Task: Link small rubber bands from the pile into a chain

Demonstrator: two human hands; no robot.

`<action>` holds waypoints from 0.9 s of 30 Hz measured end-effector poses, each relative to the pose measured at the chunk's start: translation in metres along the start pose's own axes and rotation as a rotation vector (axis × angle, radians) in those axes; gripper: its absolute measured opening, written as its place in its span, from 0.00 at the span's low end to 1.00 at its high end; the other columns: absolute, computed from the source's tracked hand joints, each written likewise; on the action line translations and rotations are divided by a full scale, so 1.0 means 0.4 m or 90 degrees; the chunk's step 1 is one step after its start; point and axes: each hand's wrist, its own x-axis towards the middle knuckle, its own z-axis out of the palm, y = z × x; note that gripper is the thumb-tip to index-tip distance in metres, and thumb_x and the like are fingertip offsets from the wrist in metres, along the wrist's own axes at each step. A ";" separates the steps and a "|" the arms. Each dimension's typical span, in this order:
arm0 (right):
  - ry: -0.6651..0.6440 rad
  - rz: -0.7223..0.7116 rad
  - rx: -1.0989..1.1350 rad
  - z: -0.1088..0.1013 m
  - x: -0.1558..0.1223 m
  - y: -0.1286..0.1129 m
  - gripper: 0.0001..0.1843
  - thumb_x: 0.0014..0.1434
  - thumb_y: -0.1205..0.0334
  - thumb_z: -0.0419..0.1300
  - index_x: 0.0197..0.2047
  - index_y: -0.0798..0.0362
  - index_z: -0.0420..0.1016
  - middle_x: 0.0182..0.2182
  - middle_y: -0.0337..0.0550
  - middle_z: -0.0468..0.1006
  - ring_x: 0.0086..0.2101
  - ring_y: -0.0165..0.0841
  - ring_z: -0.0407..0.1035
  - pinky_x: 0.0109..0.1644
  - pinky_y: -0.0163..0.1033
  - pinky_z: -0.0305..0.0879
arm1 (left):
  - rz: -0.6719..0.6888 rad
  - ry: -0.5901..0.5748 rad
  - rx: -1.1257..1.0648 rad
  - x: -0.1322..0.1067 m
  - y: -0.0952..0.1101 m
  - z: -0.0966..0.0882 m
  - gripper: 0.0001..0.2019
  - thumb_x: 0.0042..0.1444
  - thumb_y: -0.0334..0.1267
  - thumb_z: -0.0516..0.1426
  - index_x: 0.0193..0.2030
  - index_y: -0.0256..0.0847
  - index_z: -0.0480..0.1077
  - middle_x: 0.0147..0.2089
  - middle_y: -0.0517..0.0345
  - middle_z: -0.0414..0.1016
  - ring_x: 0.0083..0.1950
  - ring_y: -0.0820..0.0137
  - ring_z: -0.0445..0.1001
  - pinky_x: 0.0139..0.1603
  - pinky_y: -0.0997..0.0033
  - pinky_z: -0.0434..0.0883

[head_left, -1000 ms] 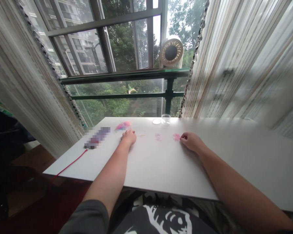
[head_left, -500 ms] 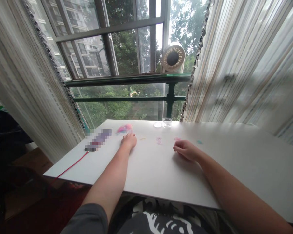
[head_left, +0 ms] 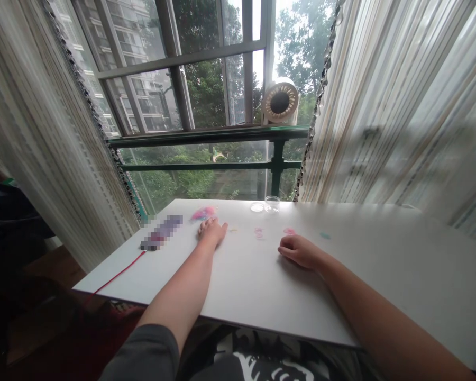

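My left hand point(head_left: 211, 232) lies flat on the white table point(head_left: 241, 280), fingers stretched out toward a pile of pink and blue small pieces point(head_left: 203, 214). My right hand point(head_left: 298, 250) rests on the table with its fingers curled in; whether it holds anything is hidden. Just beyond it lie a small pink cluster point(head_left: 289, 231), a second fainter pink patch point(head_left: 258, 232) and a tiny teal piece point(head_left: 324, 234). A faint yellowish bit point(head_left: 233, 229) lies beside my left hand.
A small clear jar point(head_left: 272, 203) and its lid point(head_left: 256, 207) stand at the table's far edge. A blurred purple device point(head_left: 161, 232) with a red cable point(head_left: 117, 273) lies at the left. Curtains hang on both sides; a round fan point(head_left: 280, 101) sits on the window rail.
My right hand drew back toward me and leftward from the pink cluster, its fingers curling in. My left hand's fingers spread flat. The view tilted slightly.
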 end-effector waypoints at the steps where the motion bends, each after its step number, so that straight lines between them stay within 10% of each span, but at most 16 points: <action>1: -0.002 -0.001 -0.004 0.000 0.000 -0.001 0.12 0.50 0.56 0.52 0.23 0.54 0.68 0.18 0.37 0.66 0.22 0.27 0.59 0.27 0.34 0.53 | 0.001 -0.001 0.000 0.002 -0.001 0.002 0.28 0.51 0.55 0.44 0.56 0.44 0.59 0.63 0.51 0.52 0.62 0.52 0.47 0.56 0.49 0.50; 27: -0.013 0.010 -0.009 -0.001 -0.001 -0.003 0.12 0.50 0.55 0.52 0.26 0.55 0.70 0.20 0.38 0.69 0.23 0.28 0.60 0.28 0.34 0.53 | 0.005 0.022 -0.052 0.003 -0.025 -0.009 0.19 0.50 0.45 0.50 0.48 0.44 0.67 0.56 0.54 0.63 0.57 0.55 0.58 0.54 0.58 0.58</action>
